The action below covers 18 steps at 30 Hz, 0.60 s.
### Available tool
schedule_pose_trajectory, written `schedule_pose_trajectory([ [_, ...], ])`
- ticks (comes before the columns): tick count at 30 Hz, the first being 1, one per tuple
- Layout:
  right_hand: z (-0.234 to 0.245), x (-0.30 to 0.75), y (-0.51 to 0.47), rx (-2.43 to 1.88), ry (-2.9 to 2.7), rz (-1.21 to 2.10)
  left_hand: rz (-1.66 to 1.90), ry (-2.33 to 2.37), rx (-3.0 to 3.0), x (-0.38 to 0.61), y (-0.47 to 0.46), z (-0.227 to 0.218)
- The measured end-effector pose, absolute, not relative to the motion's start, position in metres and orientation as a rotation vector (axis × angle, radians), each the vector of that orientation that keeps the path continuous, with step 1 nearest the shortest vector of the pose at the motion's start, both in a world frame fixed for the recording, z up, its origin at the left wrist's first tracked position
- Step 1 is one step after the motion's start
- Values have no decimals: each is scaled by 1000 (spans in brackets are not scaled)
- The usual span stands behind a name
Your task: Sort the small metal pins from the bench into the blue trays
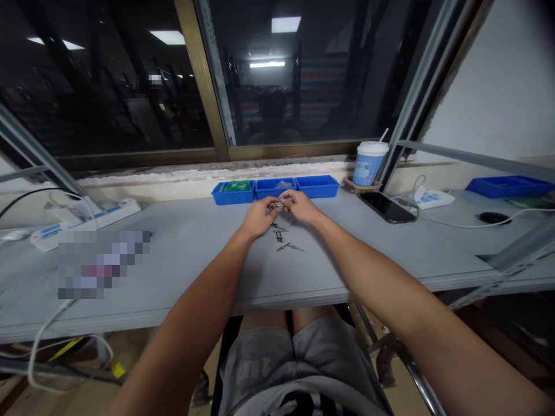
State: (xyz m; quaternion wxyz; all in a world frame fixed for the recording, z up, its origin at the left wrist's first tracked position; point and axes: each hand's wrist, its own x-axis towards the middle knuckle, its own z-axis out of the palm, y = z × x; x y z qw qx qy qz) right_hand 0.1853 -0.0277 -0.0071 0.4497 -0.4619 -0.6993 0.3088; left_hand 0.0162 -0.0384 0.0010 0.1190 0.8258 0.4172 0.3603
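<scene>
My left hand (259, 216) and my right hand (300, 206) meet over the grey table (195, 260), fingertips pinched together on a small metal part (278, 204) held between them. Just below my hands a few small metal rivet-like pieces (287, 245) lie loose on the table. Behind my hands stands a row of three blue trays (275, 189); the left one holds green items, the middle one some small pale parts.
A paper cup with a straw (369, 163) stands on a coaster at the back right, a black phone (387, 206) beside it. White power strips lie at the left (87, 219) and right (427, 198). Another blue tray (507, 186) sits far right. A window runs behind.
</scene>
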Motion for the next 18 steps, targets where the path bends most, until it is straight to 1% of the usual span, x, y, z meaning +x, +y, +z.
schedule_pose_trajectory([
  [4, -8, 180, -26, -1136, -1734, 637, 1134, 1262, 2388, 17, -40, 3],
  [7, -11, 177, -22, -1137, -1698, 597, 1123, 1272, 2399, 18, -39, 3],
  [11, -13, 176, -21, -1130, -1615, 657, 1093, 1335, 2393, 17, -36, 1],
  [14, -12, 178, -24, -1030, -1585, 725, 1109, 1389, 2375, 15, -34, 0],
  [18, -8, 181, -27, -952, -1595, 713, 1093, 1416, 2366, 16, -34, 0],
])
